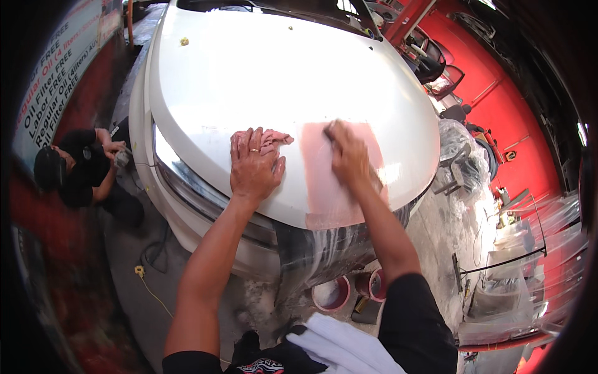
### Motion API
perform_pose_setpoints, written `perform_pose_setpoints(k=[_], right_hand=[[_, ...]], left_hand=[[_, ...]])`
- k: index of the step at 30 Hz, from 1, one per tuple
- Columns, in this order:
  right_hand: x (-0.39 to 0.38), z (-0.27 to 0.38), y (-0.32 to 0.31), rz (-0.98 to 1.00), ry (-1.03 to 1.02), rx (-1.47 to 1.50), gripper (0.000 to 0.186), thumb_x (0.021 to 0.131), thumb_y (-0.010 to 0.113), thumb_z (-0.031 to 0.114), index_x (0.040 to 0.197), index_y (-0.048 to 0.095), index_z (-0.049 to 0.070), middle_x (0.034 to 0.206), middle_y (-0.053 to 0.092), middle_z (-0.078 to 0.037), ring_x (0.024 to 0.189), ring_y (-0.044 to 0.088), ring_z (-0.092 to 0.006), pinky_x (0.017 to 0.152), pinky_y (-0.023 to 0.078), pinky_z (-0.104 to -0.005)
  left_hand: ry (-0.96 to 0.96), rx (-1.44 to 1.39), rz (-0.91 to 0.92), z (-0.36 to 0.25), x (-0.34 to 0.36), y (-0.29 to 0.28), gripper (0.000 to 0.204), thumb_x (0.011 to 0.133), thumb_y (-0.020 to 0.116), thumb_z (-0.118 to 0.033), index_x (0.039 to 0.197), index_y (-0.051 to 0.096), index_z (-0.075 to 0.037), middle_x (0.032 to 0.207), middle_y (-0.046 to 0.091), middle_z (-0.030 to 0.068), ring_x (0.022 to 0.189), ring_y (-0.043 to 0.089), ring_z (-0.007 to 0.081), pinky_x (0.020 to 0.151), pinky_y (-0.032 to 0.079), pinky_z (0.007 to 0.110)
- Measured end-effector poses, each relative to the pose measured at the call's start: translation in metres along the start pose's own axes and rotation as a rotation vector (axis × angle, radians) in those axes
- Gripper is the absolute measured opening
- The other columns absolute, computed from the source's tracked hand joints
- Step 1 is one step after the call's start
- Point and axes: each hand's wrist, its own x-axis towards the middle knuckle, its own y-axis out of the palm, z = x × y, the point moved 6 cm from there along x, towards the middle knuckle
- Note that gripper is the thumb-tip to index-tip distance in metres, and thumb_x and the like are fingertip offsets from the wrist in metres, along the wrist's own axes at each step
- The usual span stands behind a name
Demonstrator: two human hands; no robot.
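Note:
A white car hood (249, 75) spreads out in front of me, with a rectangular pink filler patch (321, 181) near its front edge. My right hand (350, 156) is closed round a small dark sanding block (328, 130), pressed to the upper part of the patch; most of the block is hidden under the fingers. To the left of the patch, my left hand (254, 168) rests on the hood over a crumpled, wet pink cloth (275, 138). Its fingers lie over the cloth, which bunches out past the thumb side.
Below the bumper stand a pink bucket (331, 293) and a second bucket (377, 285). A person in black (78, 162) crouches at the left. Plastic-wrapped parts (458, 156) lie at the right, and a yellow cord (156, 296) crosses the floor.

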Motion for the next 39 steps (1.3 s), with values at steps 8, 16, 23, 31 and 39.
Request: perform_pose_setpoints(k=[8,16,23,31,39], right_hand=[[-0.148,0.067,0.005,-0.073,-0.274,0.181,0.057,0.094,0.069,0.002,0.145,0.066,0.026,0.156,0.06,-0.012,0.126,0.067,-0.0367,0.105,0.052,-0.0563],[-0.001,-0.039,-0.013,-0.166,0.028,0.206,0.044,0.098,0.065,0.01,0.141,0.069,0.017,0.148,0.065,-0.017,0.116,0.069,-0.0436,0.103,0.055,-0.051],[-0.041,0.034,-0.005,-0.011,0.055,0.228,0.043,0.103,0.059,0.017,0.145,0.067,0.017,0.153,0.061,-0.016,0.133,0.058,-0.043,0.117,0.044,-0.0504],[-0.095,0.054,0.011,-0.1,-0.099,0.292,0.048,0.098,0.063,0.016,0.144,0.069,0.023,0.15,0.064,-0.015,0.12,0.064,-0.0452,0.108,0.048,-0.0533],[0.004,0.032,-0.021,0.06,0.073,0.332,0.042,0.096,0.066,0.012,0.137,0.073,0.02,0.148,0.065,-0.016,0.121,0.063,-0.044,0.106,0.05,-0.0524]], left_hand=[[-0.037,0.088,0.065,0.03,-0.006,-0.017,0.034,0.094,0.071,-0.042,0.117,0.083,-0.019,0.155,0.054,0.0172,0.152,0.039,0.0374,0.13,0.024,0.057],[-0.011,0.026,0.076,-0.001,-0.005,0.0,0.033,0.094,0.071,-0.04,0.116,0.083,-0.02,0.155,0.054,0.0171,0.151,0.039,0.0368,0.13,0.023,0.058],[-0.021,0.095,0.079,0.014,-0.004,-0.008,0.033,0.094,0.071,-0.041,0.117,0.083,-0.02,0.155,0.055,0.0175,0.151,0.039,0.0365,0.13,0.022,0.057],[-0.015,0.091,0.087,0.024,-0.011,-0.01,0.033,0.095,0.07,-0.041,0.112,0.084,-0.016,0.154,0.055,0.018,0.151,0.04,0.0372,0.13,0.023,0.058],[0.037,0.03,-0.011,-0.005,-0.005,-0.002,0.038,0.096,0.069,-0.041,0.122,0.081,-0.017,0.154,0.055,0.018,0.151,0.039,0.0369,0.13,0.023,0.058]])
